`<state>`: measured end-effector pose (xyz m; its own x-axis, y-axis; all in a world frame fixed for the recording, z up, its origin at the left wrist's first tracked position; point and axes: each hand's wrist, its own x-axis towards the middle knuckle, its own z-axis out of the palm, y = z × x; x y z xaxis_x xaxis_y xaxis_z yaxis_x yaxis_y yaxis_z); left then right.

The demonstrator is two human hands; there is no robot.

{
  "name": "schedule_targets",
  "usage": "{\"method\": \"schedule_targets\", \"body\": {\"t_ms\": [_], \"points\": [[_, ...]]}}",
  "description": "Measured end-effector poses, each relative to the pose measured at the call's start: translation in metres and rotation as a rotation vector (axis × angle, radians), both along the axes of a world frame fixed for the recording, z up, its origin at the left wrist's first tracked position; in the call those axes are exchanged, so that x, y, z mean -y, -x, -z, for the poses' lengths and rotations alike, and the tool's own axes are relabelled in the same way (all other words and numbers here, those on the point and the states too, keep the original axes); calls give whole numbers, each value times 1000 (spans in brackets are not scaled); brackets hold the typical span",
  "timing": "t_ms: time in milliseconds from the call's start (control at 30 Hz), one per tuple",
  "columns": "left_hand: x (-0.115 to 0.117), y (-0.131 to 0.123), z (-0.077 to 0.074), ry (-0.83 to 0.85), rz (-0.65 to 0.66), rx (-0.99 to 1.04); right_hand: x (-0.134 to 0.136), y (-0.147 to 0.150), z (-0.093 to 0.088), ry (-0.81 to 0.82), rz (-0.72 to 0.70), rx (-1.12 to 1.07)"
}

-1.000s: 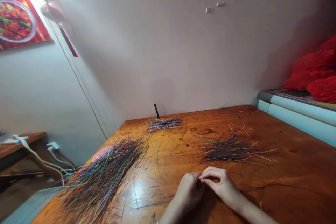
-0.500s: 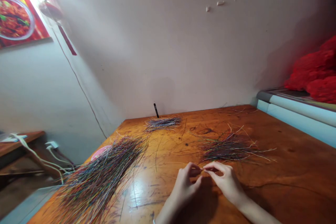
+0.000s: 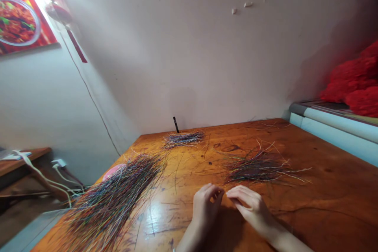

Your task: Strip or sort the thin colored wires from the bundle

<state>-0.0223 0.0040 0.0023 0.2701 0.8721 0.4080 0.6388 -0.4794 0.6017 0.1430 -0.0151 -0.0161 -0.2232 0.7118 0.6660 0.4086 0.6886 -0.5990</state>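
Observation:
Over the wooden table, my left hand is closed in a pinch, thumb against fingertips. Just to its right, my right hand also pinches, its fingertips almost meeting those of the left. Between them is what looks like one thin wire, barely visible and mostly hidden by the fingers. Beyond the hands lies a loose pile of thin coloured wires, with pale ends sticking out to the right. A larger bundle of long multicoloured wires spreads along the table's left side.
Near the wall is a small bundle of short wires, with a black pen-like stick upright behind it. A pink object is partly under the large bundle. At right, a pale cabinet carries a red fluffy heap.
My left hand has turned more upright, its thumb now closing against its fingers. The right hand has shifted slightly, its fingers drawn closer together. The wire piles have not moved.

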Motion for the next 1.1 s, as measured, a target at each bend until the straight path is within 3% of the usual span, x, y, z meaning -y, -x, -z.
{"method": "schedule_targets", "body": {"t_ms": [100, 200, 367, 600, 800, 967, 1100], "points": [[2, 0, -5, -152, -14, -132, -1, -1, 0, -92, -9, 33], [3, -1, -6, -165, 44, -140, -2, -2, -1, -97, -46, 41], [4, -1, -3, -69, 99, -57, 0, -2, -2, -92, -105, 7], [11, -5, -13, 223, 192, 215, -2, -2, 1, -57, -11, -38], [7, -5, -10, 375, 192, 496, 1, 2, -6, 94, 31, -127], [5, -4, -8, 371, 196, 589, 0, 5, -7, 342, 62, -312], [7, -5, -9, 354, 201, 646, -6, 5, -3, 444, 71, -407]]}}
